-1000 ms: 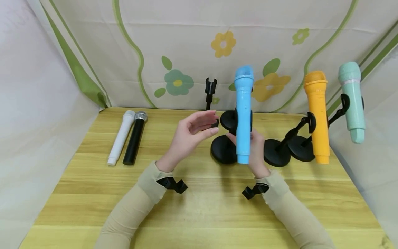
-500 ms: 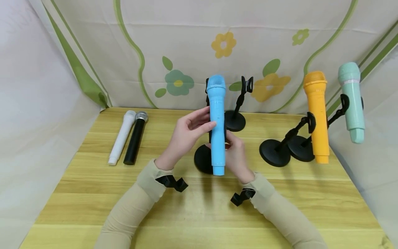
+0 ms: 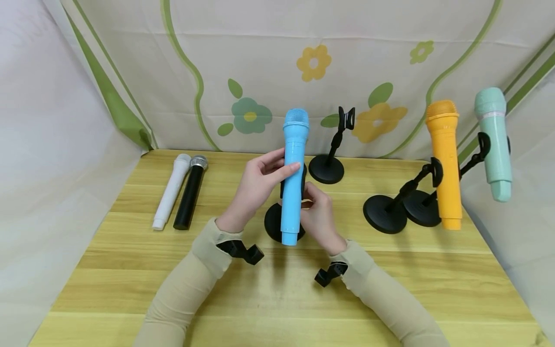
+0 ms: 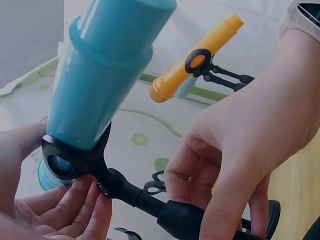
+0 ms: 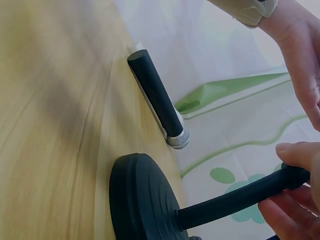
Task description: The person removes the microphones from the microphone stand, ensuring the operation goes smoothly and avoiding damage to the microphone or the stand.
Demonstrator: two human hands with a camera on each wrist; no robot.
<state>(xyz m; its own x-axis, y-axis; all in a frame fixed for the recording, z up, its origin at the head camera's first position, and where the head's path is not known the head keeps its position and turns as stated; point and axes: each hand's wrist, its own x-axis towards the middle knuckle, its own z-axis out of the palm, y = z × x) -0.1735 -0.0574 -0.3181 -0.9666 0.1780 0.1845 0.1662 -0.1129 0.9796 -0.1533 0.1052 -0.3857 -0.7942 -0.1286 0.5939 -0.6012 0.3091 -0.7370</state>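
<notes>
A light-blue microphone (image 3: pixel 294 193) sits tilted, head up, in the black clip (image 4: pixel 75 160) of a desk stand. My left hand (image 3: pixel 256 183) holds it around the middle, thumb in front and fingers behind at the clip. My right hand (image 3: pixel 321 217) grips the stand's pole (image 5: pixel 235 202) between thumb and fingers, below the clip joint. The stand's round black base (image 3: pixel 272 224) shows partly behind the microphone's lower end.
A white microphone (image 3: pixel 171 193) and a black microphone (image 3: pixel 189 197) lie side by side at left. An unloaded stand (image 3: pixel 327 168) is at the back. Stands at right carry an orange microphone (image 3: pixel 443 164) and a mint-green microphone (image 3: pixel 496 144). A floral curtain (image 3: pixel 260 58) hangs behind.
The right hand has carried the stand with the blue microphone leftward and slightly nearer. The left hand, earlier apart from it, has taken hold of the microphone.
</notes>
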